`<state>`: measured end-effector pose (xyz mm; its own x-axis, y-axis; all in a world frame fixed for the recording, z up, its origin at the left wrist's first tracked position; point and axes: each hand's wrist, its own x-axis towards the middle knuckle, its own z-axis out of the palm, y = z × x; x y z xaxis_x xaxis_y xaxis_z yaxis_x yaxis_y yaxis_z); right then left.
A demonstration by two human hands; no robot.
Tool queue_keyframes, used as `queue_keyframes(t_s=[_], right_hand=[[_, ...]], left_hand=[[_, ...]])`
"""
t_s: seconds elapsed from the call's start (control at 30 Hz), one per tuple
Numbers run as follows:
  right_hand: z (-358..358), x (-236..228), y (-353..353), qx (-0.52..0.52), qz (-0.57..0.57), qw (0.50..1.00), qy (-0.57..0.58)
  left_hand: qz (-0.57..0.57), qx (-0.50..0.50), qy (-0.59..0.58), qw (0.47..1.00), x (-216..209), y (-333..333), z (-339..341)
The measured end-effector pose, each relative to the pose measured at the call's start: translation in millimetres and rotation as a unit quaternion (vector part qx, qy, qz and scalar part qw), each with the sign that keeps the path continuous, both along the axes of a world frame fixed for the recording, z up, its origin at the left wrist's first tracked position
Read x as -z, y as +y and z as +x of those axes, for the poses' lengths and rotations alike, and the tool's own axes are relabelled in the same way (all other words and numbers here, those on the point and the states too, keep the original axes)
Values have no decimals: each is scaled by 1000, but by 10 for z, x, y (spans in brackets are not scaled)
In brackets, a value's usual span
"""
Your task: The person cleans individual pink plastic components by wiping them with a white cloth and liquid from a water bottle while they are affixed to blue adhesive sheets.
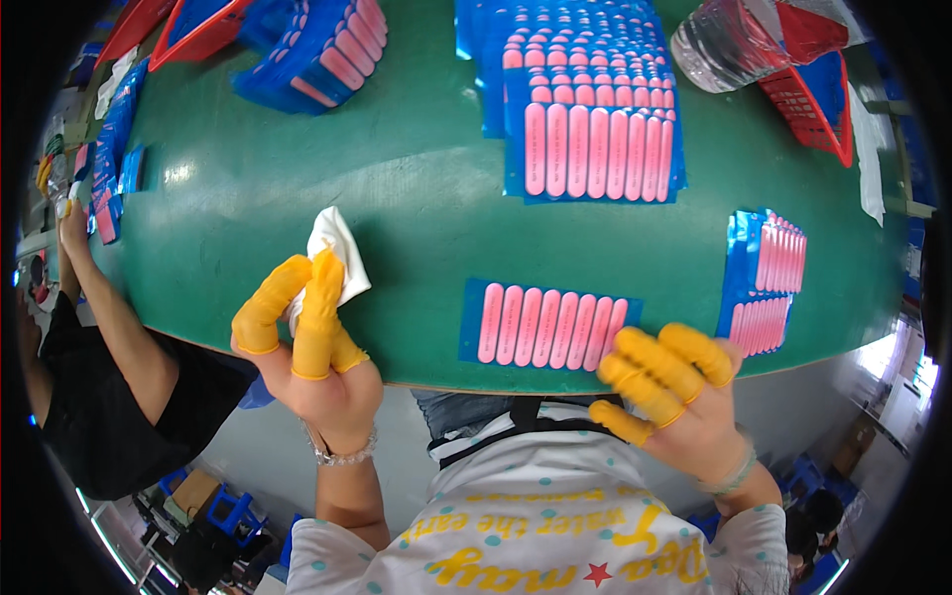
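Observation:
My left hand [312, 347], with yellow finger cots on, pinches a white cloth [337, 253] above the green table [327, 188]. My right hand [669, 392], also in yellow finger cots, hovers at the table's near edge with its fingers curled and nothing in it; it looks blurred. Just left of it lies a blue card with a row of pink strips [545, 325], flat near the table edge.
A long overlapping stack of the same blue-and-pink cards [595, 129] runs up the middle. More cards lie at the right [764, 278] and the far left [317, 55]. Red baskets [818, 109] and a clear bag [719, 45] sit at the back right. Another person's arm [109, 317] reaches in at the left.

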<state>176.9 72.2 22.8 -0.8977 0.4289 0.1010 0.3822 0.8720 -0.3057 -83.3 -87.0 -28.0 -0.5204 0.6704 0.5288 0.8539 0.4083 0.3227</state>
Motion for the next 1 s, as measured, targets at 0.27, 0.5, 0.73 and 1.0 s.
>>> queue_keyframes(t_s=[0.27, 0.5, 0.73, 1.0], right_hand=[[185, -14, 5, -74, -26, 995, 62], [581, -213, 565, 80, 109, 983, 124], [939, -100, 841, 220, 65, 970, 77], [592, -286, 1148, 135, 14, 989, 67]], left_hand=[[44, 26, -52, 997, 62, -43, -49], [29, 22, -35, 999, 67, -79, -70], [29, 52, -13, 998, 31, -38, -12], [88, 421, -440, 789, -359, 655, 899]])
